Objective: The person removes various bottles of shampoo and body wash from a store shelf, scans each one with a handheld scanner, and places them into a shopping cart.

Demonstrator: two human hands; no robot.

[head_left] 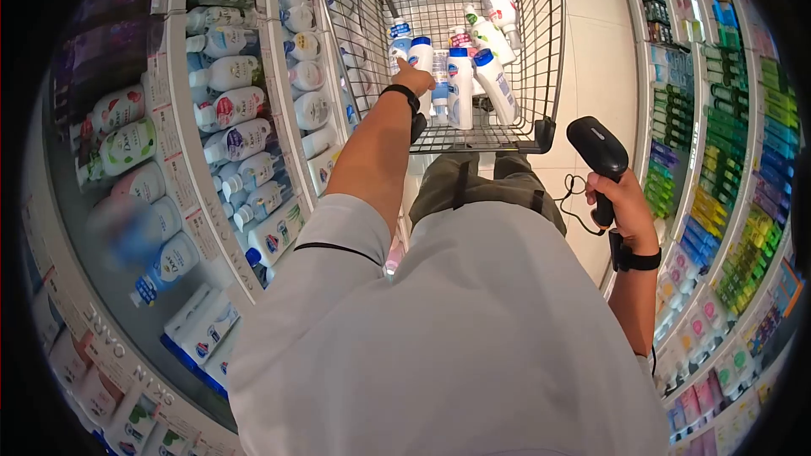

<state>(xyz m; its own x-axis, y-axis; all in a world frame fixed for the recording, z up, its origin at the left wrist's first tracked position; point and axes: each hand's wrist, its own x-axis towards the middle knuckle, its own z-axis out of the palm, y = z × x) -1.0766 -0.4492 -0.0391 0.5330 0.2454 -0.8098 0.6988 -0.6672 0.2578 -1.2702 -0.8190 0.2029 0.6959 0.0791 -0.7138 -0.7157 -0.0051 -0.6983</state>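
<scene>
My left hand reaches into the wire shopping cart. Its fingers and thumb are around the lower part of a white bottle with a blue cap, partly hiding it. Just left of that stands a blue-and-white bottle, close to my fingertips. Two more blue-capped white bottles, one upright and one tilted, are to the right of my hand. My right hand is closed on the handle of a black barcode scanner, held outside the cart on the right.
Farther inside the cart lie a white pump bottle and a white-and-green bottle. Shelves of body-wash bottles line the left side. On the right, shelves hold rows of colourful packs. A cable hangs by the scanner.
</scene>
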